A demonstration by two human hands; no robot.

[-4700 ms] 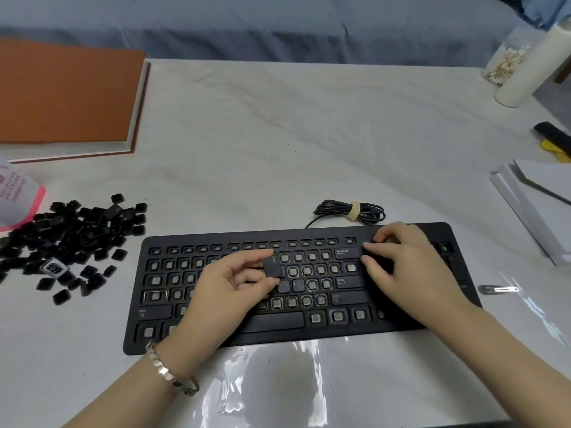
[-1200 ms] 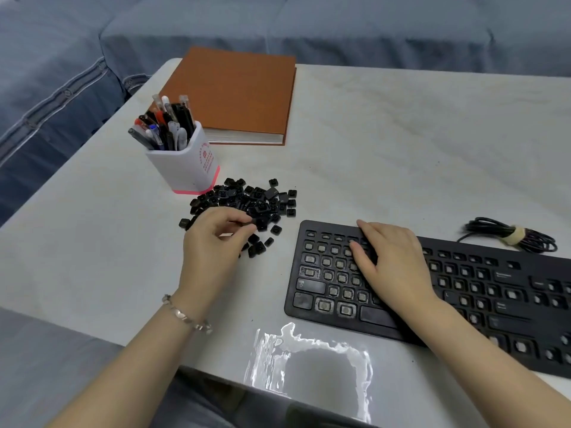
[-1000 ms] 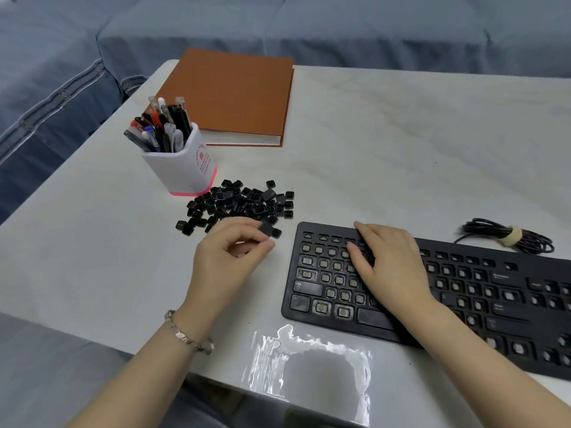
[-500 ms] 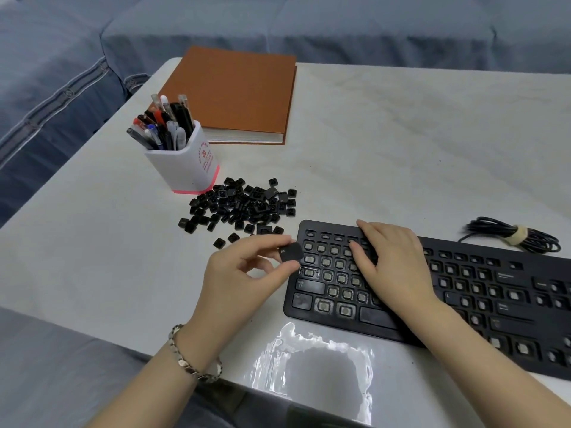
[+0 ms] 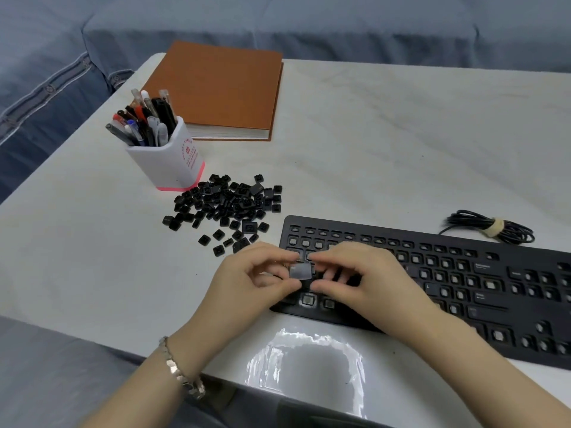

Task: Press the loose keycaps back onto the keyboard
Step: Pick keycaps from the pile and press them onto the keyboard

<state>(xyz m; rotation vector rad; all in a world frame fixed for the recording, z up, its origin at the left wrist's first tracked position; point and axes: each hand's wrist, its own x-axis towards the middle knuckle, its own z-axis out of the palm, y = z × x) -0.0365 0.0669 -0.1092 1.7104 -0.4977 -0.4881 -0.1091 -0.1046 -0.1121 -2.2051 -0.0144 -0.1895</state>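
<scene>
The keycap [image 5: 300, 271], just now pinched by the left hand [image 5: 247, 282] alone beside the keyboard [image 5: 463, 273], is now held above its left end, the fingers of both hands, right hand [image 5: 364, 282] included, pinching it, so pressing it home looks imminent.

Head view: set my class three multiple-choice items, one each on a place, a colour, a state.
1. Heap of loose black plastic keycaps lies: A between white pen cup and black keyboard; B on the keyboard; C on the floor.
2. Flat hardcover book is: A blue; B orange-brown; C white.
3. Single black keycap is: A seated; B in the heap; C pinched by left hand and right hand.
A, cup and keyboard flank it; B, its cover; C, both hands' fingertips grip it.
</scene>
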